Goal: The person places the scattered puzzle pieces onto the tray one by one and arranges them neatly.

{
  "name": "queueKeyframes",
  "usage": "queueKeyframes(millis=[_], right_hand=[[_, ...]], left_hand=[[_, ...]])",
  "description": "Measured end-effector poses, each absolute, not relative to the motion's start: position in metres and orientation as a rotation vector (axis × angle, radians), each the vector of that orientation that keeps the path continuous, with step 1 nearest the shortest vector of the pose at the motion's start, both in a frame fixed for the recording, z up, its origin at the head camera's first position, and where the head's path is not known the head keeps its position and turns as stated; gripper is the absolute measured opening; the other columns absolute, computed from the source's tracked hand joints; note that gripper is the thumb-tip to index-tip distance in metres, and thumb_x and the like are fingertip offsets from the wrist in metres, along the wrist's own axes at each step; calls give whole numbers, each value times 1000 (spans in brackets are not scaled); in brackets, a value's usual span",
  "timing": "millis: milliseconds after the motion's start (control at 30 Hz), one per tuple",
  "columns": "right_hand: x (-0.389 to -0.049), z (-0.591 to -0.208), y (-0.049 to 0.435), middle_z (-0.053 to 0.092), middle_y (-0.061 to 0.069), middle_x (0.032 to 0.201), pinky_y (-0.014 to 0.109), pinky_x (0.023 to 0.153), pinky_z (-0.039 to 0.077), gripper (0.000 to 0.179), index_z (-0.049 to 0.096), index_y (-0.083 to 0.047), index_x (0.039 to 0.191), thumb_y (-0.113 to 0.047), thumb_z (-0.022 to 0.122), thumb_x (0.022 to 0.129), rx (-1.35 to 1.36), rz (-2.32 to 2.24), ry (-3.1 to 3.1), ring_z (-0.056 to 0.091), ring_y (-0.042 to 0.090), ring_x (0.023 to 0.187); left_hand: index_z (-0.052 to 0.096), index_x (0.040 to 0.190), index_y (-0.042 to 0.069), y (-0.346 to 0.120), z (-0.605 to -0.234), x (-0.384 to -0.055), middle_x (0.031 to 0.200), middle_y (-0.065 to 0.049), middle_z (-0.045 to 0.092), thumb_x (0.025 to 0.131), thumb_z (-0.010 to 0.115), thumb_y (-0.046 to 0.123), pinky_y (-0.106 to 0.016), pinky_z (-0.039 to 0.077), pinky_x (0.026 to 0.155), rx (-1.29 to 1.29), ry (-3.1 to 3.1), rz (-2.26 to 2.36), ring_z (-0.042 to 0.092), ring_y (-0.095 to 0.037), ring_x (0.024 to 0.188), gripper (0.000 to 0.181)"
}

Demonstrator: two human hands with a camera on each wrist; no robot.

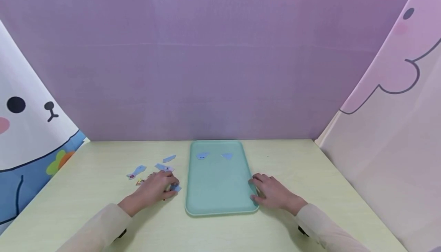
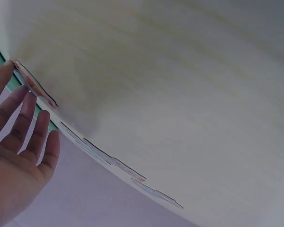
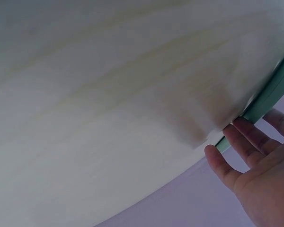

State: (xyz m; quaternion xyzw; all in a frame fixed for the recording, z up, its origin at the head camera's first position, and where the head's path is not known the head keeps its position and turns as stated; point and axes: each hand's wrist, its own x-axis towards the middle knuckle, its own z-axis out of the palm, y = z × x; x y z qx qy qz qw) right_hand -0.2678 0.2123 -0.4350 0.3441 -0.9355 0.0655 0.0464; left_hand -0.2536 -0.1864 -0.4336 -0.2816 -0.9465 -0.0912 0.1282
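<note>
My left hand (image 1: 156, 187) is low over the table, left of the tray, with thumb and index finger at a flat blue cut-out piece (image 1: 176, 187). In the left wrist view that piece (image 2: 35, 87) lies between the thumb tip and the index fingertip, the other fingers loosely bent. Beside the green tray (image 1: 220, 185), my right hand (image 1: 273, 192) touches its right edge with relaxed fingers. The tray's rim (image 3: 270, 97) meets those fingertips in the right wrist view. Two blue cut-out pieces, one on the left (image 1: 202, 155) and one on the right (image 1: 227, 156), lie near the tray's far end.
Several more cut-outs lie left of the tray: a narrow blue strip (image 1: 169, 159), a blue piece (image 1: 162, 166) behind the left hand, a longer blue one (image 1: 136, 172) and a yellowish one (image 1: 140, 181). A purple backdrop (image 1: 206, 72) rises behind the pale table (image 1: 293, 156).
</note>
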Motion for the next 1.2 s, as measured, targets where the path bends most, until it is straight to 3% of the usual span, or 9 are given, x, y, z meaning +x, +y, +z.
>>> queueKeyframes(millis=[567,1200], right_hand=[[-267,-435,213,52,9,120,43,83,45,45,53,-8,121,-35,59,85,1044,207,-2856,51,23,109],[-269,-437,213,51,9,120,43,82,45,46,53,-8,121,-36,58,86,1048,182,-2847,50,24,109]], left_hand=[[68,87,14,-187,-433,-259,80,6,58,73,75,26,-22,41,59,-895,-2747,-387,48,-6,71,19],[67,87,17,-188,-431,-260,83,7,59,71,76,27,-29,44,61,-903,-2647,-231,54,-13,78,21]])
